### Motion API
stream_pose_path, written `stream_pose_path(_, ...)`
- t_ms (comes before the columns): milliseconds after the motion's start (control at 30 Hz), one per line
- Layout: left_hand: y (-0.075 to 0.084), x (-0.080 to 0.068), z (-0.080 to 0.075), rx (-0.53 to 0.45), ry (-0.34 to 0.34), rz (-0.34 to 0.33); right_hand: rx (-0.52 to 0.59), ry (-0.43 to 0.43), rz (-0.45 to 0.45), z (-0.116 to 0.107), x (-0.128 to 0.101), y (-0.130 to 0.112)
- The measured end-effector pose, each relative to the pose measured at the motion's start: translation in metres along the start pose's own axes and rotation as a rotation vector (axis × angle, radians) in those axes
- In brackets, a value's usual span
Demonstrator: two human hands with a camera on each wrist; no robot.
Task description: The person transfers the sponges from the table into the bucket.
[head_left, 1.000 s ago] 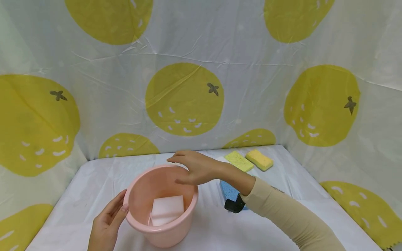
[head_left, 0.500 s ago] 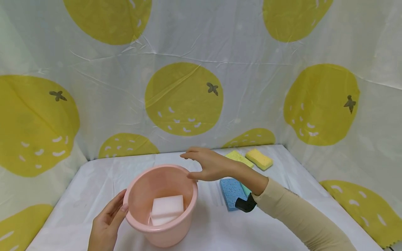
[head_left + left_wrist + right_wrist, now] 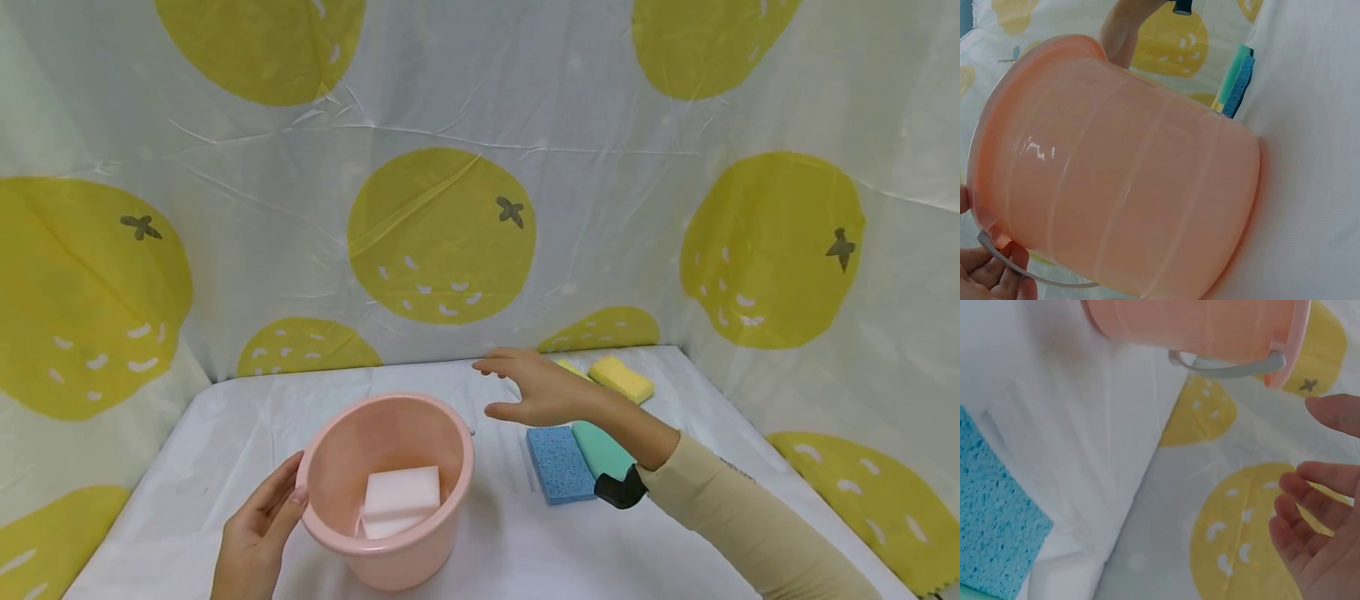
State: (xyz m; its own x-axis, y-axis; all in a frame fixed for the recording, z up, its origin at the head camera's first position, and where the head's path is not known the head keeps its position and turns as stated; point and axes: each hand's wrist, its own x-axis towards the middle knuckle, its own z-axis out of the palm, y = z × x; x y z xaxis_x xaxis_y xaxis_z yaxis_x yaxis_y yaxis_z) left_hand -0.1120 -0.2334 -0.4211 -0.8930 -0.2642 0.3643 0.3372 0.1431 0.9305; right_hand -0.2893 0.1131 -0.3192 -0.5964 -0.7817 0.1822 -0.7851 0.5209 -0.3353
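Note:
A pink bucket point(image 3: 405, 550) stands on the white-covered table, left of centre in the head view. White sponge-like blocks point(image 3: 401, 492) lie at its bottom. My left hand point(image 3: 255, 533) grips the bucket's left rim, thumb on top and fingers beneath; the left wrist view shows those fingers beside the grey handle point(image 3: 1016, 265). To the right of the bucket, my right hand point(image 3: 536, 387) is in the air with thumb and fingers spread apart and nothing between them. The right wrist view has it apart from the bucket's rim.
A blue sponge point(image 3: 561, 467) and a green sponge point(image 3: 603, 450) lie side by side right of the bucket. Farther back is a yellow sponge point(image 3: 621, 379), beside a yellow-green one point(image 3: 572, 367) partly hidden by my right hand. A fruit-print curtain point(image 3: 442, 237) stands behind.
My right hand has moved from above the bucket's opening to the right, clear of the rim, uncovering the blue and green sponges. The left hand and the bucket have stayed put.

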Motion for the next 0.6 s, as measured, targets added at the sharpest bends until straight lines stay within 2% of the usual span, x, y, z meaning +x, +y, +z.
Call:
stream_pose_path(433,0.000,0.001,-0.001,0.024,0.006,-0.001,-0.014,0.062,0.060,-0.006,-0.030,0.028)
stream_pose_path(600,-0.003,0.001,-0.001,-0.006,0.000,0.008,0.000,0.087,0.087,-0.008,-0.041,0.036)
